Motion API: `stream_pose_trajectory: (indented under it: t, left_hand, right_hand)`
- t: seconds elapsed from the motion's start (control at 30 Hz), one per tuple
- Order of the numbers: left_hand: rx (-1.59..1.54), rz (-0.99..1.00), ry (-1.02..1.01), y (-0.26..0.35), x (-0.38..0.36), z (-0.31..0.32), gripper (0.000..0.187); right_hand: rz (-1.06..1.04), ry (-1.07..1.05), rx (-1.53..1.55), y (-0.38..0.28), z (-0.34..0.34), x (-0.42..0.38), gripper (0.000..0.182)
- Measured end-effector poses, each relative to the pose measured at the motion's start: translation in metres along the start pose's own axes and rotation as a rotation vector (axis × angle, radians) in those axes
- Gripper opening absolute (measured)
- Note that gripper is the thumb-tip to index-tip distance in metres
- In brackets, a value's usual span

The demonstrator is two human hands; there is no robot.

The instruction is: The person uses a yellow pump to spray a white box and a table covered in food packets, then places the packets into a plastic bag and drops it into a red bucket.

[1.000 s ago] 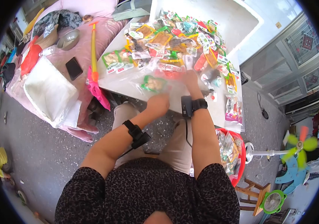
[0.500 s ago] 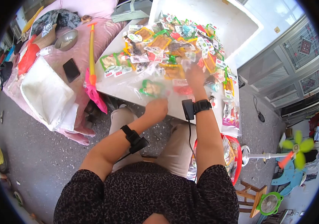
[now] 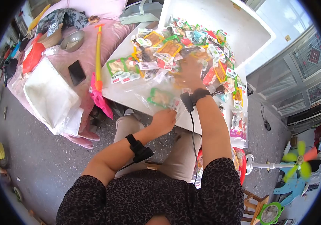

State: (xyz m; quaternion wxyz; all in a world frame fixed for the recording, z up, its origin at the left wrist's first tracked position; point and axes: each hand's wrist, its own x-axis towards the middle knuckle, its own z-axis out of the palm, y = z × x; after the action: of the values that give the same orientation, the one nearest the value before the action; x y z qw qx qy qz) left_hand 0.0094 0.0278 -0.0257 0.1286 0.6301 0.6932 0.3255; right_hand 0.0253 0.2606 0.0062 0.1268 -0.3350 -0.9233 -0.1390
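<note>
Many small snack packets (image 3: pixel 170 48) with yellow, green and red edges lie heaped on a white table (image 3: pixel 119 90). My left hand (image 3: pixel 164 120) is closed at the table's front edge, on the edge of a clear plastic bag (image 3: pixel 141 98). A green-edged packet (image 3: pixel 160 96) shows in or under that bag, just beyond the hand. My right hand (image 3: pixel 190 73) reaches over the heap, blurred by motion, its fingers spread above the packets. Nothing can be made out in it.
A white foam box (image 3: pixel 254 41) stands behind the heap. On the pink-covered surface at left are a phone (image 3: pixel 76 72), a metal bowl (image 3: pixel 72 41) and a white sack (image 3: pixel 49 97). A red basket (image 3: pixel 242 165) sits below the table at right, near a fan (image 3: pixel 300 161).
My right hand has moved slightly left over the heap, and its fingers have spread. The red packet that was near it is no longer visible there. The whole view has shifted a little.
</note>
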Motion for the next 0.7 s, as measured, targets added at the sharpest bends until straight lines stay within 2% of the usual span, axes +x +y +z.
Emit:
stream_pose_trajectory:
  t: [0.13,0.27,0.37,0.47,0.7]
  left_hand:
    - [-0.018,0.015,0.032,-0.002,-0.002,0.004,0.011]
    - [0.017,-0.033,0.004,0.001,0.000,0.003,0.010]
    - [0.034,-0.068,-0.023,0.003,0.001,0.004,0.009]
    - [0.045,-0.039,-0.003,0.002,0.000,0.005,0.008]
    - [0.055,-0.006,0.047,0.000,0.000,0.010,0.008]
  right_hand:
    - [0.081,-0.077,-0.053,0.008,-0.008,-0.002,0.029]
    - [-0.020,0.089,0.214,0.029,-0.014,-0.019,0.022]
    - [-0.026,0.008,0.010,0.043,-0.029,-0.035,0.015]
    - [-0.088,0.169,0.046,0.056,-0.028,-0.048,0.011]
    - [-0.071,0.101,0.022,0.059,-0.026,-0.061,0.009]
